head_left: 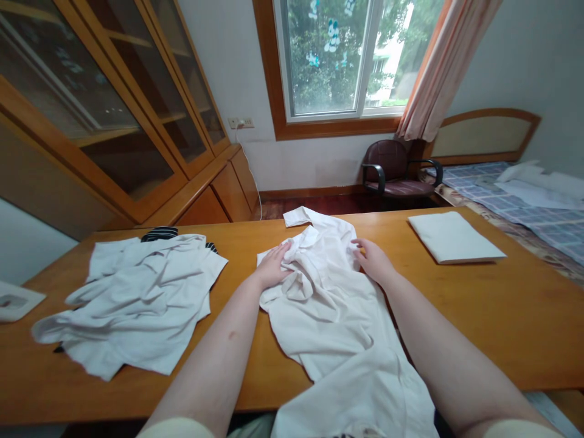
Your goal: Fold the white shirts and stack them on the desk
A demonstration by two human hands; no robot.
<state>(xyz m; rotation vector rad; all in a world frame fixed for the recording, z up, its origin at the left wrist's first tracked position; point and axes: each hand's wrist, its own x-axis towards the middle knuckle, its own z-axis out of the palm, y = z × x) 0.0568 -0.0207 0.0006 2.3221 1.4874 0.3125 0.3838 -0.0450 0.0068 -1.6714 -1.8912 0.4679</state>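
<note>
White shirt (pixel 335 313), clothes pile (pixel 146 298) left, white bundle (pixel 456 236) right

One head-worn view looks forward and down over a table (pixel 511 316) (seemingly near) toward a window (pixel 342 61).

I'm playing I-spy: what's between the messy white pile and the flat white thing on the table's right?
The head view shows a rumpled white garment, left hand on it, right hand at its edge.

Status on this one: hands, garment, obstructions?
Left hand on the white garment, bunched there; right hand at its right edge. Garment rumpled, overhanging the table's near edge. Clothes pile apart at left, flat white item apart at right; neither blocking.
</note>
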